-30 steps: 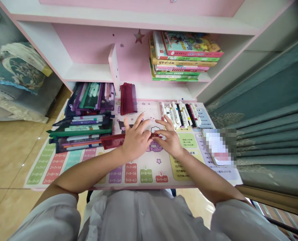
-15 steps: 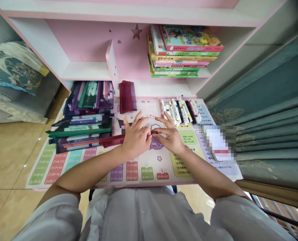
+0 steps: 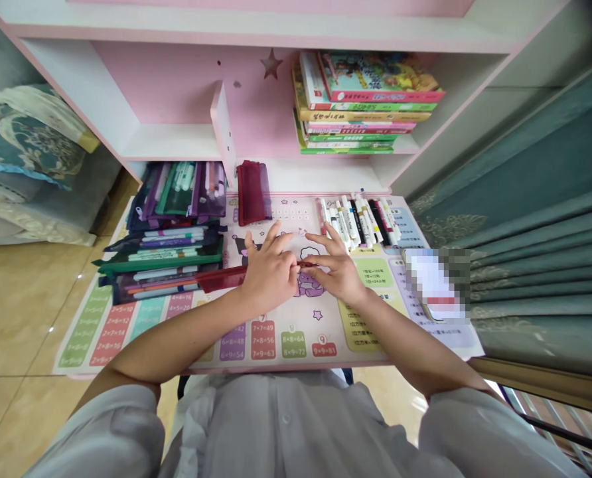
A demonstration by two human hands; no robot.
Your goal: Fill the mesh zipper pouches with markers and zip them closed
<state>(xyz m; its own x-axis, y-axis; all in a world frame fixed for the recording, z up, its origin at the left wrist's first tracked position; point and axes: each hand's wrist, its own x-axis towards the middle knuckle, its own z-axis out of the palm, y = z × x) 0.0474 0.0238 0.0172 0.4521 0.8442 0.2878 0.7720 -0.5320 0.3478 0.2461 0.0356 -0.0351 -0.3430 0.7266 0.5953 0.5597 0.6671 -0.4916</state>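
A dark red mesh pouch [image 3: 222, 278] lies across the middle of the desk, partly hidden under my left hand [image 3: 271, 269]. My left thumb and index finger pinch its right end, while the other fingers are spread. Close beside it, my right hand [image 3: 340, 269] pinches the same end between thumb and finger. Another dark red pouch [image 3: 251, 192] lies flat behind my hands. Several mesh pouches with pens [image 3: 164, 252] are piled at the left. Loose markers [image 3: 358, 222] lie in a row behind my right hand.
A pink and white shelf [image 3: 326, 174] rises at the desk's back, holding a stack of books [image 3: 366, 109]. A blurred phone [image 3: 438, 285] lies at the desk's right edge [image 3: 475, 348]. Blue-green curtains [image 3: 539, 232] hang at the right.
Both hands keep nearly the same place and grip; only the fingers of my right hand have shifted very slightly at the pouch's end.
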